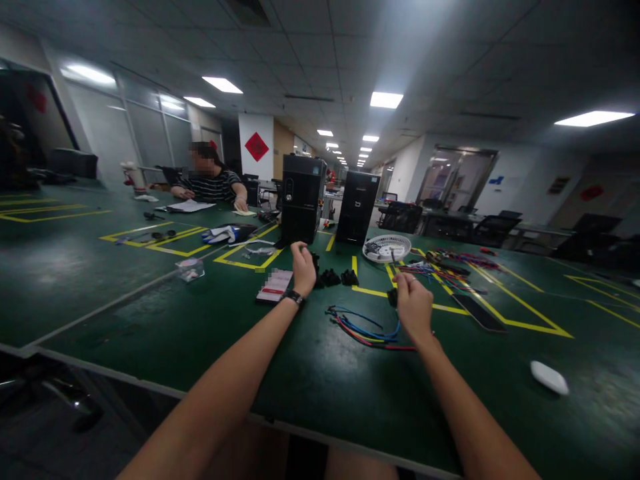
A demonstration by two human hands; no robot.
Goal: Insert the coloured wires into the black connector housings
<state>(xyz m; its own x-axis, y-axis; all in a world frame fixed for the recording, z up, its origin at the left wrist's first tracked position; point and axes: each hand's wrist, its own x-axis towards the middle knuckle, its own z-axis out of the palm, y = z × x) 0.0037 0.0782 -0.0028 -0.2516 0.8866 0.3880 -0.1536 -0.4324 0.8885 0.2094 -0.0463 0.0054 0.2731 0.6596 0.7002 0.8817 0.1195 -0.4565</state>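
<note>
L. hand [303,268] curled beside small blk. parts [330,277], R. hand [414,301] bent-fingered at a blk. piece [393,297]; insp. can't tell if either grips anything. Coloured wires [366,339] lie loose on grn. tbl. [320,393], beside R. forearm. Rec., in insp.'s judgement: hold pcs. by their bodies, keep wires untangled, forearms clear.

Office interior with a gray panelled ceiling [300,80] and bright rectangular light panels [387,100]. A white pillar [243,143] bears a red diamond-shaped decoration [257,147]; glazed partitions [143,133] line the left. Dark chairs [493,228] and glass doors [457,177] stand beyond the green worktop [465,373] at right.
</note>
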